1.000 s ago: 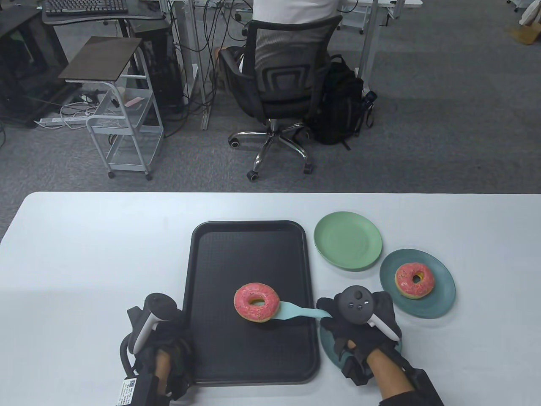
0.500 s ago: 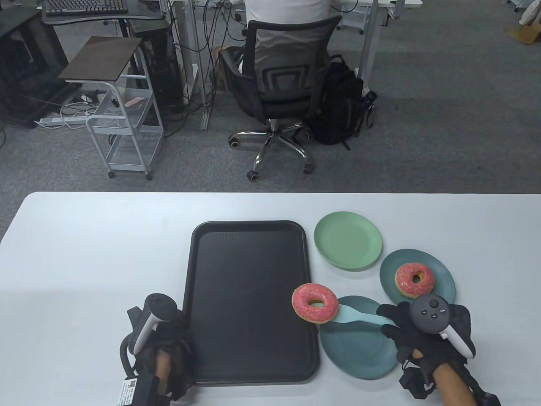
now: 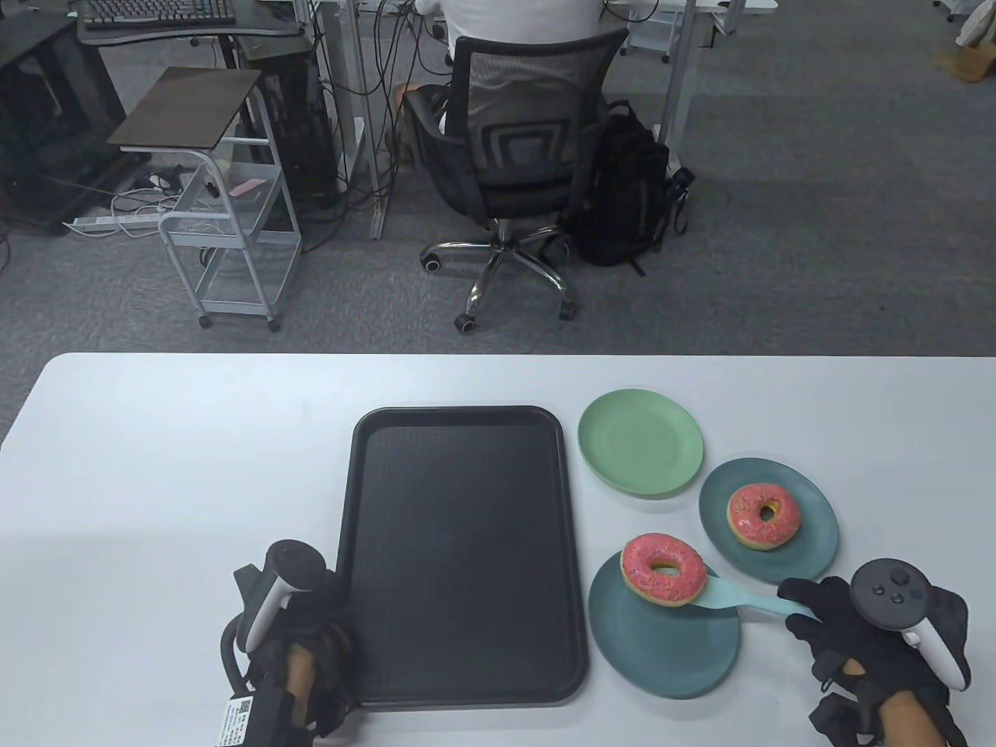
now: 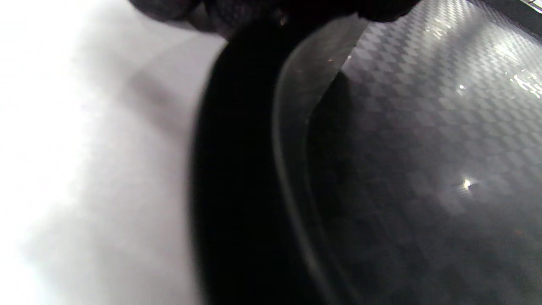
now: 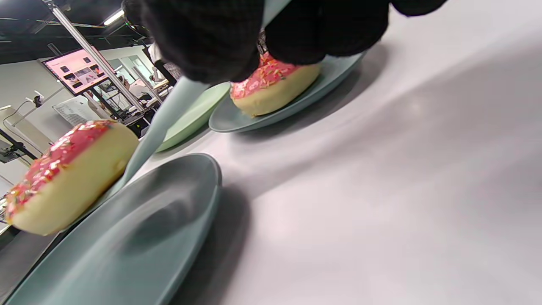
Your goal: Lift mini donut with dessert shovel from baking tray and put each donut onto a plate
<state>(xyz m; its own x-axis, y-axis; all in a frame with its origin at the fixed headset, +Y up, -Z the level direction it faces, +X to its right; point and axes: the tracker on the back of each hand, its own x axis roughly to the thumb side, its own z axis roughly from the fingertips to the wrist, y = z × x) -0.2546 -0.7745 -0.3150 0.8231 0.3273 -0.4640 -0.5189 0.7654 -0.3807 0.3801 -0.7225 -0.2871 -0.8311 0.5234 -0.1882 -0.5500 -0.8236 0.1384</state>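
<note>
Table view shows the right hand [image 3: 871, 634] gripping the shovel [image 3: 731, 595] with a donut [image 3: 664, 569] above the lower right plate [image 3: 661, 661], where tipping could roll it off, while the left hand [image 3: 299, 646] grips the tray [image 3: 459, 467].

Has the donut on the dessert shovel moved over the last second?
Yes. The donut on the dessert shovel went rightward off the baking tray, now over the near teal plate.

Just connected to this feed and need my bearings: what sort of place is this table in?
Most likely an office or lab workspace, not a kitchen. Beyond the white table are grey carpet, a person seated in a mesh office chair at a desk, a keyboard, and a backpack on the floor.
</note>
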